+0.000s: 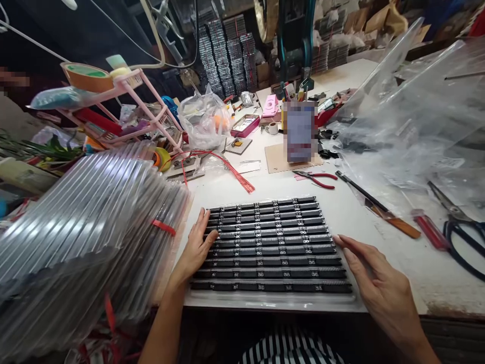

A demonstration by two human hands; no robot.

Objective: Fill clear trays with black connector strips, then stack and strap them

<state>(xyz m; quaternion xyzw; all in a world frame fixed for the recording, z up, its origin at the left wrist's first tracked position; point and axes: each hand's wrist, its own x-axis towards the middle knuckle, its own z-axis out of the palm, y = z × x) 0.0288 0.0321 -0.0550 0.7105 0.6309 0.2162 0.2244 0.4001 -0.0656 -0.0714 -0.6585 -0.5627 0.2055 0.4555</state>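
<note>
A clear plastic tray (295,299) filled with rows of black comb-like strips (271,263) lies flat on the white table, close to its front edge. My left hand (195,248) rests on the tray's left edge, fingers apart, with the thumb over the ends of the strips. At the opposite side, my right hand (379,275) touches or nearly touches the tray's right edge with its fingertips; thumb and index finger are apart, and nothing is held between them.
Stacked clear trays (76,217) stand left. Red-handled pliers (320,179), a brown-ended tool (401,226), a red-handled tool (430,230) and scissors (464,227) lie right. Plastic sheets (409,126) and a pink rack (151,108) are farther back.
</note>
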